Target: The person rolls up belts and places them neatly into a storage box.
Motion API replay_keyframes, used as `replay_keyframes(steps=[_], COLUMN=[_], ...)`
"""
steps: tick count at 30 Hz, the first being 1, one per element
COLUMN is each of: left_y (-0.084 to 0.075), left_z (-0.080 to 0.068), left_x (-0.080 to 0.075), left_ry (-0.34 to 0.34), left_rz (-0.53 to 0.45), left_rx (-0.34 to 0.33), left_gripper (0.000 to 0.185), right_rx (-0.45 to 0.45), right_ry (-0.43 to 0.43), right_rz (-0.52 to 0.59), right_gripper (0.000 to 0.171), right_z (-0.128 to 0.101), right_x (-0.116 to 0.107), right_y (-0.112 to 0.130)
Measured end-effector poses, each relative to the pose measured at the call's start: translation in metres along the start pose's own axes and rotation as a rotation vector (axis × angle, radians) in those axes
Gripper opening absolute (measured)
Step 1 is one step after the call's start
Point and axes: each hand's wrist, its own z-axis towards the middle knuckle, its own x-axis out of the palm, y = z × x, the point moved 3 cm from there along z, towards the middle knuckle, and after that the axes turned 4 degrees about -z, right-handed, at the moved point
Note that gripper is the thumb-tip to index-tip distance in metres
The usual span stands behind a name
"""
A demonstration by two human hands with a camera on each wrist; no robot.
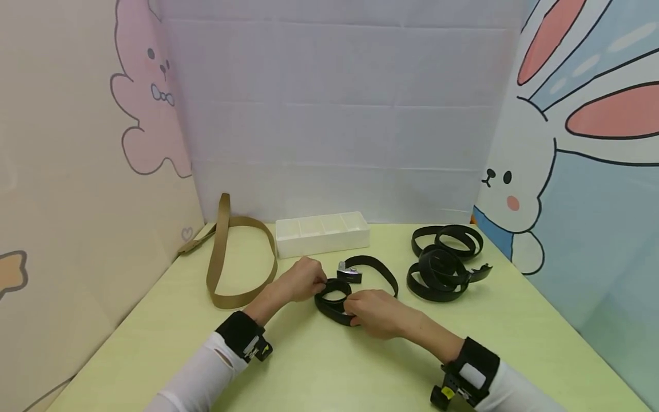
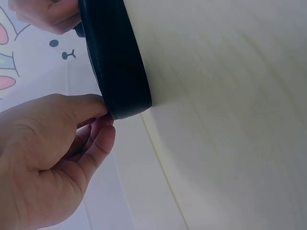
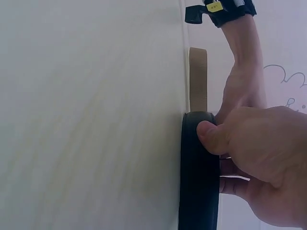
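Our fingers [image 2: 98,125] on the left hand [image 1: 304,280] are curled and pinch the outer edge of a black belt [image 1: 333,301], thumb on top and fingertips under the strap. The right hand [image 1: 378,313] grips the opposite side of the same coil, its thumb [image 3: 211,136] pressed flat over the strap's edge and the other fingers wrapped behind it. Both hands are clamped on the belt.

The belt sits half-rolled into a small loop on the desk [image 1: 319,366], near the middle and close to us. Its free end arcs away behind the hands to a silver buckle [image 1: 350,273] lying flat.

We judge the strap light and flexible but springy: the wound coil looks likely to unroll if either pinch loosens. The surface looks smooth, perhaps a little slick, so holding it across its width, thumb against fingers, seems the surest grip. The buckle is the only hard, heavier part and would swing if lifted.

Further out, a white tray [image 1: 322,233] with compartments stands behind the hands. A tan strap [image 1: 216,257] lies in a loose loop to the left, and a pile of black belts [image 1: 445,263] lies to the right, well apart from our hands.
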Motion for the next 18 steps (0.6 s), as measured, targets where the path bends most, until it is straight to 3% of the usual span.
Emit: replay_keyframes(steps=[4, 12, 18], left_y=[0.000, 0.000, 0.000], left_z=[-0.004, -0.008, -0.010], left_x=[0.001, 0.002, 0.002], left_ry=[-0.024, -0.096, -0.144], left_rz=[-0.023, -0.126, -0.164], left_rx=[-0.021, -0.214, -0.275], left_gripper=[0.015, 0.007, 0.013], right_rx=[-0.009, 0.013, -0.002], right_ry=[-0.002, 0.010, -0.015], right_rz=[0.034, 0.112, 0.154], right_gripper=[0.021, 0.017, 0.016], right_z=[-0.003, -0.007, -0.011], right_x=[0.001, 0.002, 0.000], right_y=[-0.003, -0.008, -0.012])
